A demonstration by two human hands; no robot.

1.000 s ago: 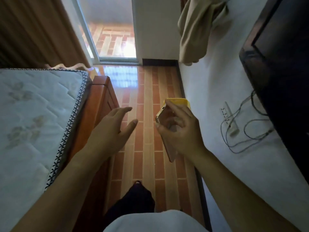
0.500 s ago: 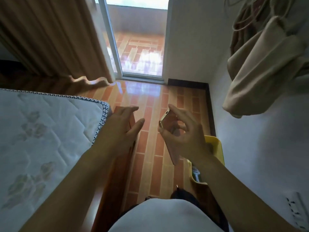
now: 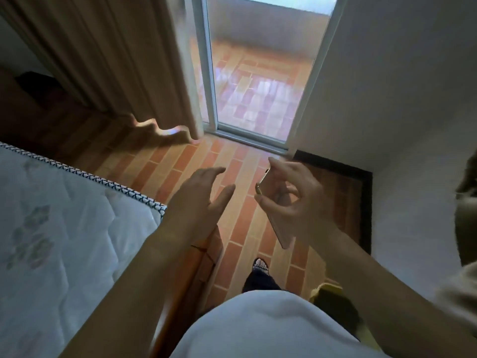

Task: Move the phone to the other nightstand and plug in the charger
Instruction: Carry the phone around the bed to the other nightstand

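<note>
My right hand (image 3: 291, 202) grips a slim gold-edged phone (image 3: 280, 235) edge-on above the brick-patterned floor; the thumb and fingers pinch its upper part and the lower corner sticks out below the palm. My left hand (image 3: 198, 208) hovers empty with fingers spread, just past the corner of the mattress (image 3: 64, 228) and above the wooden bed frame (image 3: 206, 251). No nightstand or charger shows in this view.
A glass balcony door (image 3: 258, 81) stands ahead with a tan curtain (image 3: 116, 60) on its left. White wall (image 3: 400, 125) with dark skirting runs along the right. A yellow bin (image 3: 327, 290) sits low right. Cloth hangs at the right edge. My foot (image 3: 260, 266) is on the floor.
I have walked forward along the bed toward the balcony door. The yellow bin slid from beside my hand to behind it, and the power strip on the wall left the view.
</note>
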